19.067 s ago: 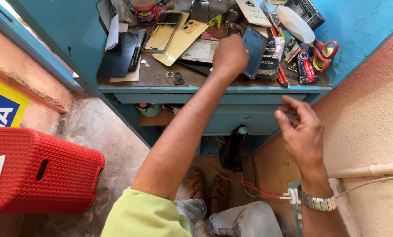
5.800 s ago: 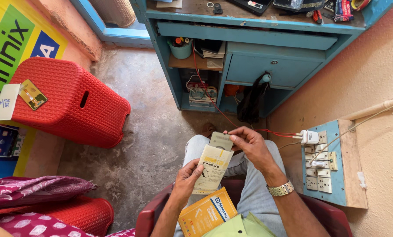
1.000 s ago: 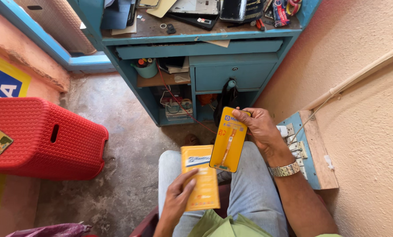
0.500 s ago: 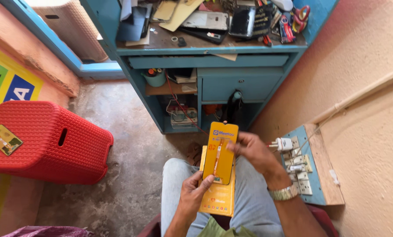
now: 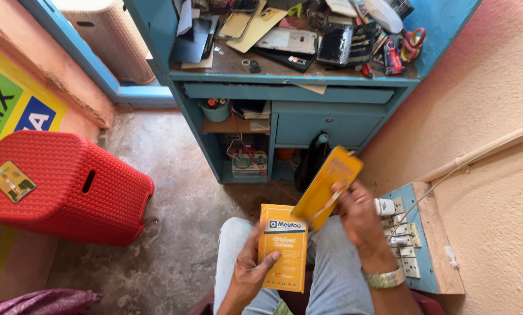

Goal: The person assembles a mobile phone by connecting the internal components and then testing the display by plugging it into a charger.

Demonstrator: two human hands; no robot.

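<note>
Seated person, head view down onto lap. Left hand (image 5: 251, 267) grips a flat yellow-orange carton (image 5: 283, 247) from below, thumb across its lower front edge, fingers wrapped behind; carton sits face-up over the left thigh, probably so the printed front can be read. Right hand (image 5: 359, 214) pinches a second yellow pack (image 5: 327, 188) at its lower end, fingers closed on it, pack tilted up and to the right, its lower corner just over the carton's top right corner. Touching or apart there, cannot tell. Right hand and pack are motion-blurred, so exact finger placement is unclear.

A metal watch (image 5: 384, 277) sits on the right wrist. Beside the right knee, a blue switchboard (image 5: 414, 249) with sockets is mounted on the wall. Ahead stands a blue workbench (image 5: 290, 81), its top crowded with phones, phone parts and red-handled scissors (image 5: 412, 44), the top edge cut off by the frame. A dark bag (image 5: 311, 163) hangs under the drawer. Left, a red plastic stool (image 5: 69, 186) carries a small card (image 5: 13, 181). Lower shelf items are too small to identify.
</note>
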